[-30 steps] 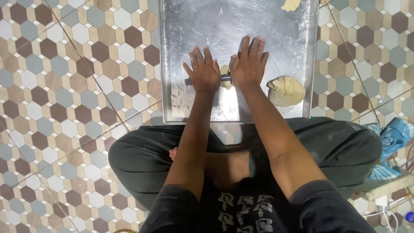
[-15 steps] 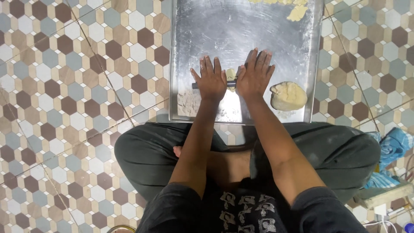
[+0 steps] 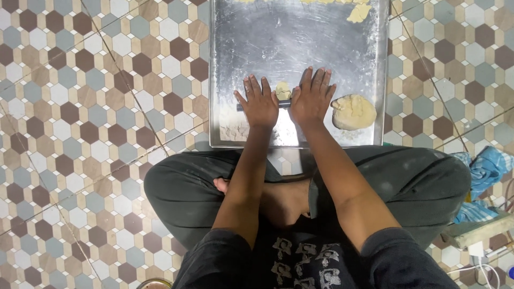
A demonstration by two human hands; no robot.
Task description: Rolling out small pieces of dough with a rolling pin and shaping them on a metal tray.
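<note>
Down on the metal tray [image 3: 241, 43], a small piece of dough [image 3: 282, 89] lay under a thin dark rolling pin [image 3: 284, 104], showing between the two hands. Each flat, spread palm pressed on the pin: the left hand [image 3: 258, 101] on its left end, the right hand [image 3: 312, 97] on its right. A larger dough lump [image 3: 354, 111] sat just right of the right hand, on the tray resting on the tiled floor [image 3: 96, 107].

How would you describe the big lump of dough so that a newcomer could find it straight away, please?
Look at the metal tray on the tiled floor. The dough lump sits in its near right corner, just beside the right hand. It is rounder and far bigger than the small piece between the hands.
</note>
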